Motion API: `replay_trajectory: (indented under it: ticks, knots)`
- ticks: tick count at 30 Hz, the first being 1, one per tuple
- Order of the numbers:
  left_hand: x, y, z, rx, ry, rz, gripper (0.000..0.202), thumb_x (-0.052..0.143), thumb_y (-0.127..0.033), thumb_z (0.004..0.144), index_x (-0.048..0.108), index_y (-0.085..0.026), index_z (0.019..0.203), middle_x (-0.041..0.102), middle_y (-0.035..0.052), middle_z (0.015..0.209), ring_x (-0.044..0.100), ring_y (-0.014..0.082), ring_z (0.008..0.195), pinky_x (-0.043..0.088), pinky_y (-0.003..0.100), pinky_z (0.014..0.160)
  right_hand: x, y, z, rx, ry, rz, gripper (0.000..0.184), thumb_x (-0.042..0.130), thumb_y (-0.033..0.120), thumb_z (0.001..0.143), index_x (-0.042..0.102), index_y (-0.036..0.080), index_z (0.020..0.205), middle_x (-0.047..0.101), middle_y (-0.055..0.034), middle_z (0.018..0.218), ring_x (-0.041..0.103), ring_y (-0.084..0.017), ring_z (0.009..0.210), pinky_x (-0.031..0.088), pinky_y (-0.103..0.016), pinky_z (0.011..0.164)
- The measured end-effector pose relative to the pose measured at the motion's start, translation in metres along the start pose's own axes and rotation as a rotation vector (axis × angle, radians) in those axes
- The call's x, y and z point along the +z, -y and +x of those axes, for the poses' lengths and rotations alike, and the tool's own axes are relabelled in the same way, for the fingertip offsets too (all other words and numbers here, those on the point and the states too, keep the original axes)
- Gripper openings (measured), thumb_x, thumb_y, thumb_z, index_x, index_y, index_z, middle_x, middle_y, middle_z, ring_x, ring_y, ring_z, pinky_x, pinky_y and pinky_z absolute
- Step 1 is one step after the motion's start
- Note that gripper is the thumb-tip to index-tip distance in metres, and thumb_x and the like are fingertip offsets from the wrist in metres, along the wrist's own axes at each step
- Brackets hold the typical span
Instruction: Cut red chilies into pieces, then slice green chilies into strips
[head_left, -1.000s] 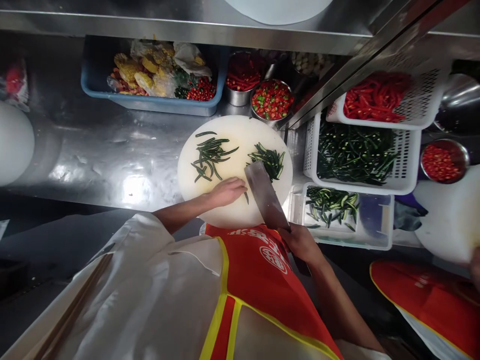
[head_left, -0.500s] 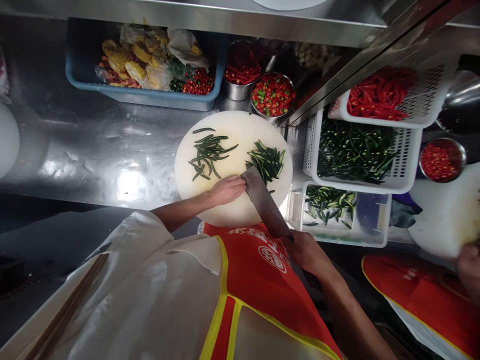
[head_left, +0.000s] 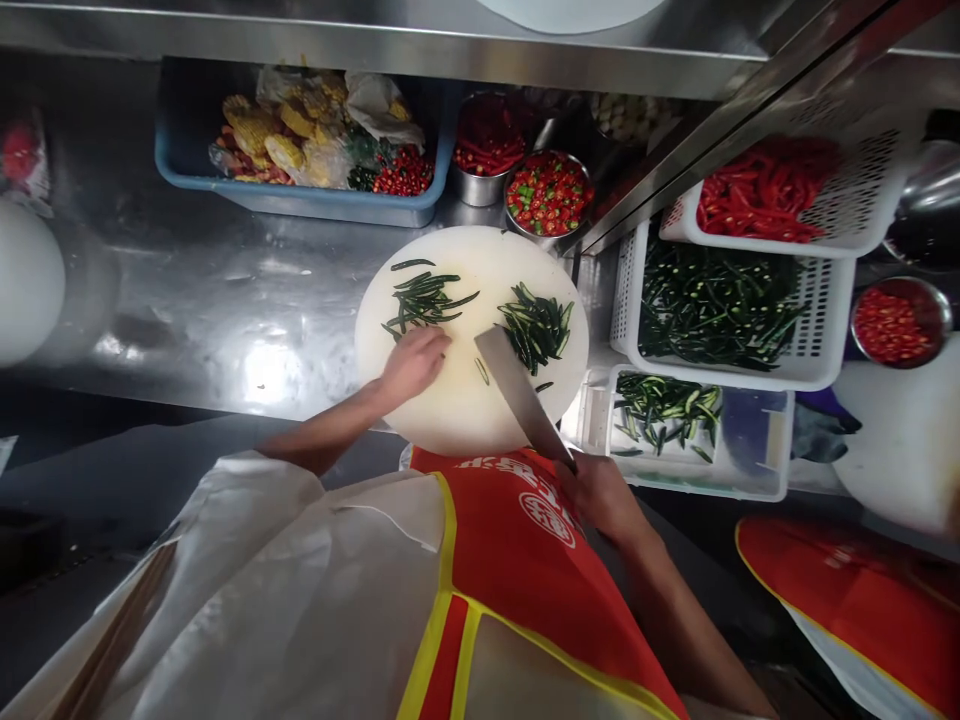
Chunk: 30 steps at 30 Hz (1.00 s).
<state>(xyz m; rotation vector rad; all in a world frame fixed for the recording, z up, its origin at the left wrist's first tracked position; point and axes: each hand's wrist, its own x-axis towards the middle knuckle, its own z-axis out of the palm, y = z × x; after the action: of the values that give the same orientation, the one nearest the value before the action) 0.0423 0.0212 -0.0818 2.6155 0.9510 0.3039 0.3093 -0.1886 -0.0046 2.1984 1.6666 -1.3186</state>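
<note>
On the round white cutting board [head_left: 469, 415] lie two heaps of green chili peppers. Narrow whole-looking green chilies [head_left: 425, 298] are at its left. At its right is a heap of split green chilies [head_left: 536, 325] with pale insides showing. My left hand [head_left: 416, 362] is at the near edge of the left heap, fingers bent and together; what they hold, if anything, is hidden. My right hand [head_left: 604, 495] grips the handle of a cleaver [head_left: 517, 385], its blade resting over the board beside the split heap. One thin pale-edged piece [head_left: 481, 371] lies left of the blade.
A blue tub [head_left: 300, 200] with corn and bagged food stands behind left. Metal bowls of cut red chilies [head_left: 549, 195] sit behind the board. To the right are white baskets [head_left: 735, 375] and a clear bin [head_left: 754, 440] of green chilies. Another person's red apron [head_left: 855, 590] shows at right.
My left hand has moved left from the cleaver's tip to the left heap. A thin chili piece now shows beside the blade. The cleaver stays in my right hand, nearly in place.
</note>
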Motion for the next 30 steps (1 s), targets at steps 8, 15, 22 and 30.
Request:
replay_trajectory:
  ticks: [8,15,22,30]
  knots:
    - [-0.004,0.0,0.015,0.124,0.184,0.141,0.028,0.04,-0.014,0.095,0.067,-0.015,0.102,0.064,0.0102,0.1,0.055,0.0229,0.096,0.047,0.036,0.085,0.008,-0.01,-0.01,0.092,0.057,0.099,0.038,0.038,0.04,0.091,0.064,0.017,0.075,0.069,-0.0081,0.071,0.055,-0.016,0.061,0.029,-0.028,0.057]
    - [0.038,-0.046,0.014,0.379,0.081,-0.071,0.029,0.038,-0.022,0.101,0.066,-0.017,0.099,0.066,0.0077,0.095,0.056,0.0187,0.092,0.047,0.033,0.083,0.002,-0.003,-0.006,0.146,-0.032,0.083,0.034,0.038,0.035,0.088,0.062,0.017,0.071,0.064,-0.0076,0.065,0.053,-0.016,0.059,0.028,-0.028,0.057]
    - [0.042,-0.042,0.009,0.32,0.076,-0.071,0.028,0.039,-0.019,0.099,0.067,-0.019,0.099,0.067,0.0079,0.104,0.056,0.0201,0.096,0.044,0.036,0.082,-0.019,-0.003,-0.019,0.065,0.001,-0.04,0.03,0.038,0.032,0.092,0.061,0.019,0.077,0.068,-0.0109,0.074,0.056,-0.018,0.065,0.025,-0.029,0.059]
    - [0.042,-0.05,0.011,0.334,0.028,-0.136,0.03,0.038,-0.028,0.101,0.066,-0.017,0.096,0.066,0.0073,0.093,0.057,0.0176,0.087,0.048,0.033,0.083,-0.028,-0.003,-0.029,0.059,0.116,-0.054,0.028,0.04,0.029,0.094,0.061,0.019,0.079,0.07,-0.0108,0.079,0.057,-0.017,0.066,0.022,-0.029,0.058]
